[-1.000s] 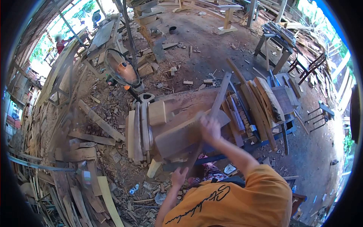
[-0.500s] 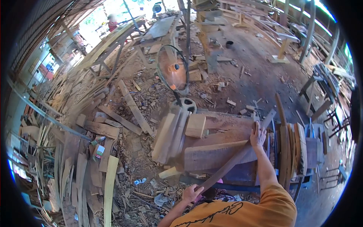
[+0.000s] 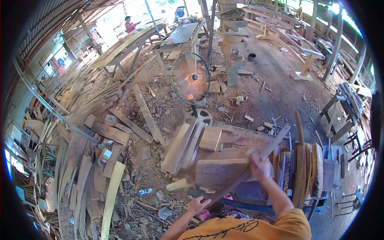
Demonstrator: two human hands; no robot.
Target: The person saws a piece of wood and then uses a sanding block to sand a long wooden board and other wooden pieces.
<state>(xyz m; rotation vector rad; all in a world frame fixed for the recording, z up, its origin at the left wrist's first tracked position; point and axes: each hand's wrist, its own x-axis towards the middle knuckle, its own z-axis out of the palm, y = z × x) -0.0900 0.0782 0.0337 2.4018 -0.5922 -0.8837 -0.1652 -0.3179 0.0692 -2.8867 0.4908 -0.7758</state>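
Note:
A long, narrow wooden strip (image 3: pixel 230 185) slants from the person's body up to the right, across a bench of boards. Its lower end is in my left hand (image 3: pixel 197 205), whose fingers are wrapped round it. My right hand (image 3: pixel 260 166) is on the upper half of the strip, blurred by motion, so its fingers cannot be made out. Beneath the strip lies a wide brown board (image 3: pixel 212 170) with a curved top edge. A short pale block (image 3: pixel 211 138) rests behind that board, with several long wood pieces (image 3: pixel 180 148) to its left.
A round fan (image 3: pixel 191 78) stands beyond the bench. Upright boards (image 3: pixel 316 170) are stacked at the right. Scrap wood and a pale yellow slat (image 3: pixel 113 200) lie at the left. Far back, a person in red (image 3: pixel 130 26) is near a long timber table (image 3: pixel 128 46).
My right hand has moved down and left along the strip, uncovering its upper end. My left hand still holds the lower end. The camera view has shifted slightly.

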